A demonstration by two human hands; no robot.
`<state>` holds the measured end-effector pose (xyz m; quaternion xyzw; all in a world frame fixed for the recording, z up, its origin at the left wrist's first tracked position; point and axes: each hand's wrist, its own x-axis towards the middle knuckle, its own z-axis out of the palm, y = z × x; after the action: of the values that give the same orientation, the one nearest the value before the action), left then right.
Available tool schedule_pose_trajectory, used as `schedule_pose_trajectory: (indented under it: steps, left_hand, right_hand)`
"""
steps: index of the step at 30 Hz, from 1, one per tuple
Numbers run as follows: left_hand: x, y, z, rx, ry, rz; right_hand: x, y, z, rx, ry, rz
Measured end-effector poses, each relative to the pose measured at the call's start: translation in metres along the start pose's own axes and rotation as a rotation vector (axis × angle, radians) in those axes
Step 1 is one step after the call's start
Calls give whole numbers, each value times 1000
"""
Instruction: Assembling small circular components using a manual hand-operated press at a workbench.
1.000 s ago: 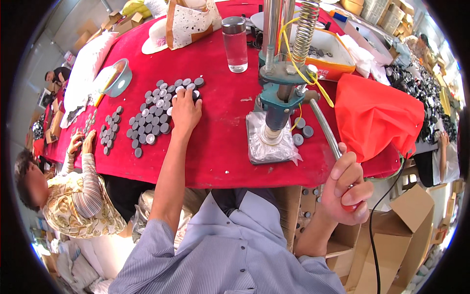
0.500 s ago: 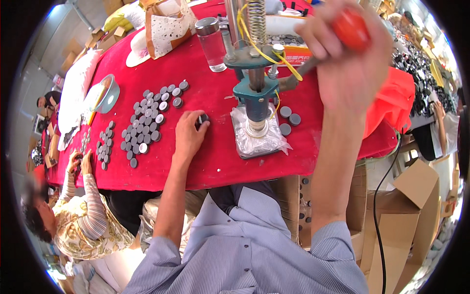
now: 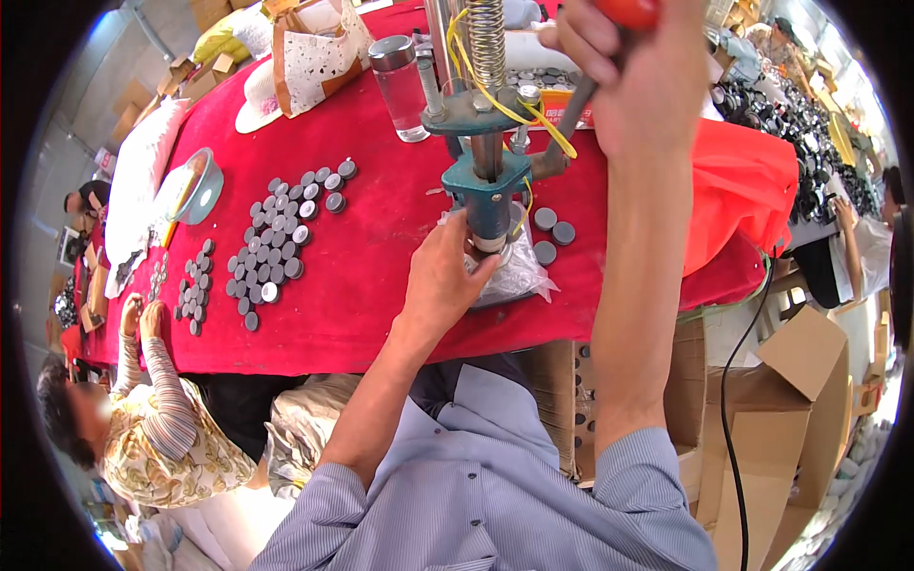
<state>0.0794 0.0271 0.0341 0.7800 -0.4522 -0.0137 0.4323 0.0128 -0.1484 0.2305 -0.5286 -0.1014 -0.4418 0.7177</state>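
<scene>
A green hand press (image 3: 487, 181) with a coil spring stands before me, its ram (image 3: 488, 228) lowered over a base wrapped in clear plastic (image 3: 519, 276). My left hand (image 3: 443, 276) is closed at the foot of the ram, thumb toward me. The small round grey cap it carried is mostly hidden there by the fingers and ram. High at the right, my right hand (image 3: 647, 95) grips the press lever (image 3: 574, 109) by its red knob (image 3: 630, 11). A few loose grey caps (image 3: 545, 219) lie right of the base.
Many grey caps (image 3: 271, 238) lie on the red tablecloth (image 3: 362, 314) at left. Behind are a glass jar (image 3: 400, 90), a bag (image 3: 319, 57) and a clear bowl (image 3: 205, 186). A co-worker (image 3: 171, 428) sits at far left. Orange cloth (image 3: 738, 190) and cardboard boxes (image 3: 771, 419) are at right.
My left hand has moved right from the open cloth to the foot of the press with the cap. My right hand has shifted up and left with the lever knob.
</scene>
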Motion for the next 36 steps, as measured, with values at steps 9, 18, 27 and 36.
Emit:
schedule_pose_trajectory:
  steps: [9,18,27,36]
  left_hand:
    - [-5,1,-13,-39,47,61]
    - [18,-121,-68,673,366,-132]
    - [28,-161,-69,518,394,-255]
    - [-2,-131,-68,217,343,-95]
  right_hand:
    - [-133,-3,-46,-22,-238,-312]
    - [-187,21,-55,-49,-71,-322]
    - [-176,1,-65,-114,-82,-302]
    - [-53,-5,-32,276,-55,-40]
